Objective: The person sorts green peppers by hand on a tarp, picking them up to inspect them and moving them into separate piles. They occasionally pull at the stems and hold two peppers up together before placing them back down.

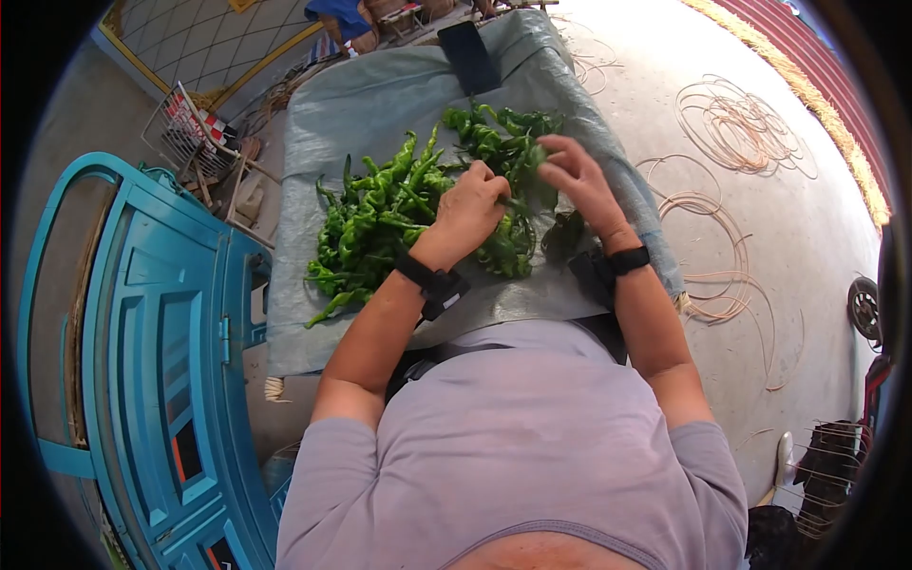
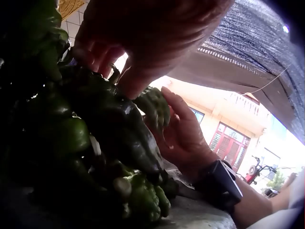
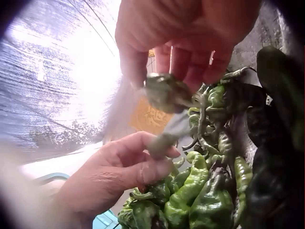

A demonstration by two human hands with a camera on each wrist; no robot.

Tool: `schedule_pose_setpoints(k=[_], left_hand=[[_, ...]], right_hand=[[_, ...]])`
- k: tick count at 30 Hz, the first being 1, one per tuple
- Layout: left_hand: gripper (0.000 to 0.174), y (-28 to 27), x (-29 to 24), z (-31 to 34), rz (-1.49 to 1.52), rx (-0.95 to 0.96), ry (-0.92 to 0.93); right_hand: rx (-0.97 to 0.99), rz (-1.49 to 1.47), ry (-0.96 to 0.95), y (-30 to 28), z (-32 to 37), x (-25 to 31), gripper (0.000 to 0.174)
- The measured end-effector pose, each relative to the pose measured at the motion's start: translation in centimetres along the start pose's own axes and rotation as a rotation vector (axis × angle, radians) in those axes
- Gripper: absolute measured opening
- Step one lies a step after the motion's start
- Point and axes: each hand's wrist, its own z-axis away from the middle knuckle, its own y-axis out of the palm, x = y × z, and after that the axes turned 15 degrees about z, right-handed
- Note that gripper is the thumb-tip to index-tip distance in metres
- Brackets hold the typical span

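A heap of green peppers (image 1: 366, 223) lies on a grey sheet-covered table (image 1: 328, 119), with more peppers (image 1: 484, 138) farther back. My left hand (image 1: 472, 211) is over the middle of the peppers. In the right wrist view, its thumb and forefinger pinch a small, blurred green pepper (image 3: 161, 145). To its right, my right hand (image 1: 584, 188) holds another green pepper (image 3: 167, 93) between thumb and fingers. That pepper hangs close above the left fingertips in the right wrist view. A darker pepper (image 1: 562, 236) lies beside the right wrist.
A black phone (image 1: 468, 57) lies at the table's far edge. Blue metal doors (image 1: 166, 351) stand at left, with a wire basket (image 1: 185, 123) behind them. Coils of cane-like strips (image 1: 736, 123) lie on the floor at right. A wheel (image 1: 864, 309) shows at the far right.
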Motion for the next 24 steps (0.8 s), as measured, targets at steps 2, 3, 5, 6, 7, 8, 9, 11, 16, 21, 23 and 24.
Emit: schedule_pose_setpoints(k=[2, 3, 5, 6, 7, 8, 9, 11, 16, 21, 23, 24], left_hand=[[0.02, 0.1, 0.4, 0.2, 0.144, -0.149, 0.07], [0.02, -0.3, 0.0, 0.2, 0.167, -0.185, 0.072], [0.019, -1.5, -1.0, -0.2, 0.213, -0.257, 0.077], [0.02, -1.8, -1.3, -0.5, 0.205, -0.294, 0.108], [0.021, -2.1, -1.5, -0.9, 0.196, -0.331, 0.138], [0.022, -2.3, -1.4, -1.3, 0.188, -0.368, 0.17], [0.028, -2.6, -1.2, -1.8, 0.168, -0.345, 0.194], [0.033, -2.8, -1.5, -2.7, 0.195, -0.274, 0.178], [0.038, -1.3, -1.3, -4.2, 0.303, -0.277, 0.09], [0.036, -1.5, 0.8, -2.2, -0.224, 0.192, 0.022], [0.036, -0.9, 1.5, -2.0, -0.24, 0.25, -0.076], [0.036, -1.1, 1.4, -1.9, -0.25, 0.279, -0.124]], right_hand=[[-0.113, -0.043, 0.009, -0.5, -0.1, 0.4, 0.043], [-0.156, -0.045, -0.023, -0.7, -0.3, 0.0, 0.043], [-0.258, 0.115, -0.056, -0.4, -0.5, -0.5, 0.044], [-0.318, 0.198, -0.092, -0.3, -0.6, -0.7, 0.042], [-0.377, 0.282, -0.128, -0.1, -0.6, -0.9, 0.041], [-0.437, 0.367, -0.165, 0.0, -0.7, -1.1, 0.04], [-0.401, 0.314, -0.141, -0.1, -0.8, -1.6, 0.038], [-0.328, 0.211, -0.095, -0.5, -0.9, -2.5, 0.034], [-0.348, 0.13, 0.029, -0.5, -0.4, -0.8, 0.024], [-0.332, 0.073, 0.039, -0.8, -0.2, -0.9, 0.02], [-0.273, 0.047, 0.054, -0.7, -0.3, -0.9, 0.019], [-0.25, 0.046, 0.061, -0.6, -0.2, -0.7, 0.018]])
